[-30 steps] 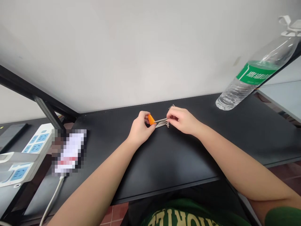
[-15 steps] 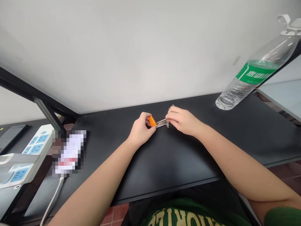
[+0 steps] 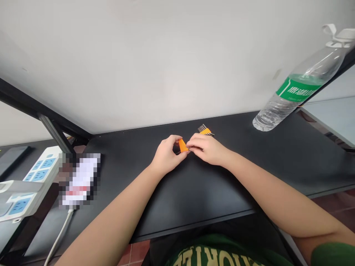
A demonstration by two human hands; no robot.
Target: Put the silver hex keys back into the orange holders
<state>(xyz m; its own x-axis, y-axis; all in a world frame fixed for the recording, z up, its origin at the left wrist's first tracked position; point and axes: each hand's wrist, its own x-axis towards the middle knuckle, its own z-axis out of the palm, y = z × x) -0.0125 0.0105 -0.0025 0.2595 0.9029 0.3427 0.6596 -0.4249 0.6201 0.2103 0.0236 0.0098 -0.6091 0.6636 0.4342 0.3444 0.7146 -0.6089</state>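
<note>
My left hand pinches an orange hex key holder between thumb and fingers, just above the black table. Close against the holder's right end, my right hand is closed, its fingertips pinching a hex key that is mostly hidden. The other keys in this holder are covered by the right hand. Behind the right hand, a second orange holder lies on the table with several metal hex keys through it.
On the right stands a large water bottle with a green label, near the wall. To the left are a blurred-out phone-like object with a white cable, and a white power strip. The black table ends close to my body.
My right hand has moved left and nearer, from the bent key ends up to the holder. This uncovers the second orange holder behind it. My left hand has barely moved.
</note>
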